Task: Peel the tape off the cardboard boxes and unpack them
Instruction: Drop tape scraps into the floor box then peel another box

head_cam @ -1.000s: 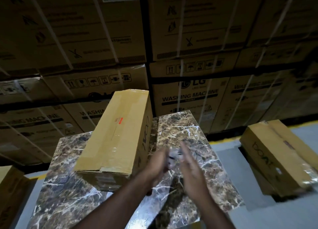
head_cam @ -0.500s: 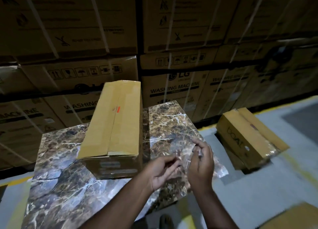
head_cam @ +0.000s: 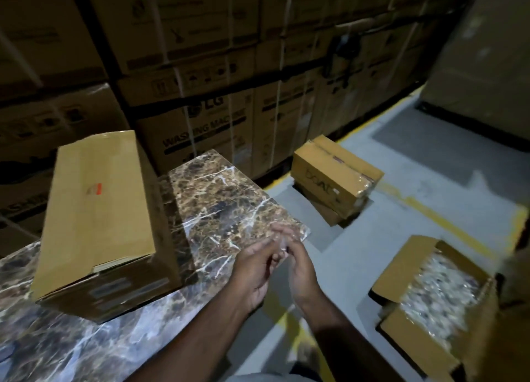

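Left hand [head_cam: 253,269] and right hand [head_cam: 301,267], right of the cardboard box [head_cam: 97,209] on the marble table [head_cam: 223,203]: fingertips together pinching a clear tape scrap [head_cam: 282,239].

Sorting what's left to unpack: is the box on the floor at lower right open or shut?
Open: the floor box has flaps folded out, showing shiny clear wrapping inside.

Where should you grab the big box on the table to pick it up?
Probably by its two long sides, one hand each, near the middle. The cardboard box lies flat and long on the marble table, too wide for one hand. Come from above its near end, since stacked cartons stand behind it.
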`<move>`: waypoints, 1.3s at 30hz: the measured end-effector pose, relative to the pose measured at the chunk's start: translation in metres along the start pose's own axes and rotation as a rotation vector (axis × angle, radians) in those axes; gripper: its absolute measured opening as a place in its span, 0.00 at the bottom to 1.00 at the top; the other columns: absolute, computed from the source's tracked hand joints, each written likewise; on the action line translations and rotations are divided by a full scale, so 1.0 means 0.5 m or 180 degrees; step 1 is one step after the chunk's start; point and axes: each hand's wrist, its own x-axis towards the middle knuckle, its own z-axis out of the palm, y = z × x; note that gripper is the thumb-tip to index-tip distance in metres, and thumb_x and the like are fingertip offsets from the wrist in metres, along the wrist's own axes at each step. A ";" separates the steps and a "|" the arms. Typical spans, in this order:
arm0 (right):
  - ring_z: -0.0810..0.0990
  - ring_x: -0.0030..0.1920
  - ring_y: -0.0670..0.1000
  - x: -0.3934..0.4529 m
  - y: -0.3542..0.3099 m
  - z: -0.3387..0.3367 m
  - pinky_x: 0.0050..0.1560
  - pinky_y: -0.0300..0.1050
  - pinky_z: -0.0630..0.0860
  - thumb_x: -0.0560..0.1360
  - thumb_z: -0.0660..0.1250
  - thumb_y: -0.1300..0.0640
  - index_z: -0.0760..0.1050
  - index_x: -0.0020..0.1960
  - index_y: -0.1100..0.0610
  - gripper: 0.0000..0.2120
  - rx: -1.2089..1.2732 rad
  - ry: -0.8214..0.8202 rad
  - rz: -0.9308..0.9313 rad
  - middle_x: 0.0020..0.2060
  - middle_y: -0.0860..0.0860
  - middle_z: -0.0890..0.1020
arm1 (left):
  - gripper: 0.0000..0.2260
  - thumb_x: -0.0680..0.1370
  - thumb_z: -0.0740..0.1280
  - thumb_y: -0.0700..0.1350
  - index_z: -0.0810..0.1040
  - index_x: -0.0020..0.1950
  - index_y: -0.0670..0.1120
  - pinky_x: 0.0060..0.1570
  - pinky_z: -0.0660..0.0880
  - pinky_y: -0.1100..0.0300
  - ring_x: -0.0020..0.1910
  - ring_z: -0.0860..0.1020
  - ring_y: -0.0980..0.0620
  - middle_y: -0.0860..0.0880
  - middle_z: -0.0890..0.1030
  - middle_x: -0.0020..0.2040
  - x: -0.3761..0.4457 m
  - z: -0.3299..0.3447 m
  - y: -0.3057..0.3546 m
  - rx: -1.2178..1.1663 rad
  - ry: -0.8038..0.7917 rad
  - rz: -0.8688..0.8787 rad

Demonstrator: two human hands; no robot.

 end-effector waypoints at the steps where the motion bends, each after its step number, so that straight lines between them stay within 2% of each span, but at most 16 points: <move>1: 0.75 0.60 0.29 0.003 0.013 -0.020 0.57 0.25 0.70 0.86 0.56 0.53 0.73 0.71 0.58 0.18 -0.0053 -0.0096 0.0004 0.69 0.50 0.76 | 0.05 0.80 0.71 0.38 0.83 0.51 0.36 0.31 0.76 0.65 0.28 0.76 0.55 0.45 0.79 0.33 0.015 0.010 -0.009 0.0045 0.0196 0.0005; 3: 0.65 0.72 0.31 0.001 0.038 -0.068 0.70 0.32 0.66 0.86 0.56 0.43 0.68 0.78 0.47 0.22 -0.0227 -0.0251 0.0033 0.77 0.42 0.67 | 0.03 0.78 0.71 0.35 0.83 0.45 0.37 0.36 0.76 0.61 0.29 0.76 0.52 0.43 0.78 0.33 0.042 0.042 -0.029 0.0228 0.0386 0.0006; 5: 0.63 0.77 0.40 0.004 0.069 -0.127 0.76 0.42 0.66 0.85 0.58 0.44 0.68 0.78 0.47 0.22 -0.1006 0.0073 -0.0390 0.77 0.42 0.67 | 0.04 0.78 0.70 0.34 0.84 0.47 0.35 0.43 0.77 0.58 0.37 0.81 0.48 0.41 0.83 0.40 0.065 0.087 -0.060 0.0358 0.0311 -0.0019; 10: 0.77 0.60 0.39 0.046 0.110 -0.310 0.58 0.35 0.78 0.81 0.70 0.60 0.83 0.62 0.51 0.11 -0.1204 0.0867 -0.0822 0.64 0.44 0.75 | 0.05 0.79 0.71 0.36 0.82 0.43 0.38 0.43 0.77 0.57 0.36 0.79 0.47 0.43 0.80 0.33 0.138 0.246 -0.164 0.0573 0.0473 0.0024; 12: 0.82 0.53 0.42 0.072 0.124 -0.398 0.52 0.41 0.82 0.78 0.74 0.59 0.77 0.62 0.50 0.14 -0.0784 0.0917 -0.0413 0.55 0.44 0.80 | 0.09 0.79 0.73 0.42 0.83 0.47 0.36 0.49 0.78 0.52 0.41 0.82 0.45 0.38 0.84 0.38 0.173 0.310 -0.211 0.0970 0.0466 0.0103; 14: 0.82 0.49 0.44 0.098 0.146 -0.482 0.48 0.37 0.80 0.77 0.76 0.57 0.72 0.64 0.49 0.20 -0.0651 0.0928 0.0002 0.51 0.47 0.82 | 0.17 0.82 0.68 0.51 0.85 0.49 0.38 0.45 0.76 0.56 0.39 0.82 0.51 0.43 0.86 0.40 0.191 0.374 -0.245 0.1481 0.0401 -0.0002; 16: 0.82 0.49 0.42 0.121 0.169 -0.548 0.46 0.31 0.76 0.77 0.75 0.58 0.75 0.61 0.46 0.17 -0.0870 0.0926 0.0119 0.50 0.49 0.81 | 0.20 0.85 0.61 0.53 0.87 0.51 0.42 0.44 0.72 0.58 0.40 0.81 0.55 0.48 0.87 0.47 0.213 0.424 -0.277 0.1676 0.0112 -0.0376; 19: 0.83 0.47 0.43 0.156 0.189 -0.622 0.47 0.31 0.77 0.77 0.74 0.63 0.82 0.49 0.50 0.08 -0.0513 0.1293 0.0284 0.52 0.52 0.80 | 0.11 0.85 0.62 0.40 0.83 0.60 0.43 0.49 0.79 0.61 0.46 0.83 0.54 0.38 0.82 0.62 0.254 0.466 -0.304 0.1247 -0.0132 -0.0653; 21: 0.85 0.43 0.50 0.182 0.199 -0.660 0.43 0.38 0.80 0.78 0.72 0.66 0.83 0.51 0.59 0.04 0.0262 0.1445 0.0531 0.52 0.57 0.82 | 0.15 0.82 0.63 0.30 0.77 0.66 0.41 0.51 0.83 0.61 0.49 0.85 0.51 0.37 0.82 0.59 0.282 0.473 -0.315 0.0941 -0.0078 -0.0687; 23: 0.84 0.40 0.52 0.203 0.196 -0.673 0.40 0.40 0.80 0.78 0.70 0.69 0.78 0.56 0.61 0.09 0.0839 0.1246 0.0738 0.47 0.58 0.85 | 0.17 0.80 0.64 0.27 0.77 0.68 0.37 0.48 0.82 0.64 0.47 0.85 0.52 0.41 0.86 0.53 0.311 0.476 -0.321 0.1128 -0.0193 -0.0650; 26: 0.84 0.38 0.52 0.228 0.193 -0.687 0.40 0.41 0.80 0.77 0.72 0.68 0.72 0.58 0.58 0.14 0.1257 0.1453 0.0903 0.44 0.57 0.87 | 0.09 0.82 0.68 0.37 0.83 0.61 0.40 0.36 0.77 0.69 0.39 0.84 0.58 0.49 0.87 0.44 0.347 0.505 -0.325 0.1612 -0.0262 -0.0652; 29: 0.85 0.43 0.51 0.238 0.200 -0.716 0.45 0.47 0.82 0.74 0.74 0.56 0.81 0.50 0.56 0.07 0.0652 0.1793 0.0800 0.44 0.56 0.87 | 0.13 0.78 0.73 0.50 0.86 0.57 0.43 0.45 0.75 0.65 0.45 0.80 0.54 0.47 0.87 0.49 0.398 0.534 -0.345 0.1688 -0.0609 -0.0997; 31: 0.84 0.48 0.49 0.238 0.207 -0.744 0.50 0.51 0.80 0.77 0.73 0.55 0.83 0.45 0.50 0.03 0.0072 0.1982 0.0654 0.51 0.56 0.84 | 0.13 0.78 0.73 0.42 0.84 0.59 0.36 0.45 0.80 0.64 0.44 0.83 0.52 0.41 0.86 0.50 0.425 0.564 -0.365 0.1387 -0.0722 -0.1158; 35: 0.86 0.54 0.47 0.215 0.205 -0.808 0.56 0.45 0.82 0.84 0.64 0.50 0.83 0.60 0.52 0.11 0.0435 0.1876 0.0901 0.54 0.50 0.87 | 0.11 0.75 0.76 0.35 0.83 0.56 0.34 0.45 0.81 0.64 0.45 0.87 0.51 0.40 0.87 0.47 0.441 0.638 -0.405 0.1660 -0.0596 -0.1013; 37: 0.84 0.60 0.44 0.196 0.219 -0.838 0.59 0.40 0.80 0.82 0.68 0.55 0.77 0.70 0.51 0.16 0.0389 0.1656 0.0829 0.59 0.47 0.85 | 0.09 0.72 0.79 0.38 0.84 0.50 0.37 0.43 0.80 0.65 0.43 0.87 0.52 0.43 0.88 0.44 0.450 0.671 -0.430 0.1859 -0.0586 -0.0911; 39: 0.84 0.58 0.42 0.181 0.245 -0.870 0.55 0.34 0.78 0.80 0.72 0.59 0.78 0.68 0.51 0.17 -0.0149 0.1790 0.0789 0.57 0.45 0.85 | 0.10 0.72 0.80 0.41 0.86 0.49 0.38 0.47 0.80 0.63 0.48 0.87 0.49 0.43 0.88 0.45 0.466 0.700 -0.462 0.2092 -0.0775 -0.0942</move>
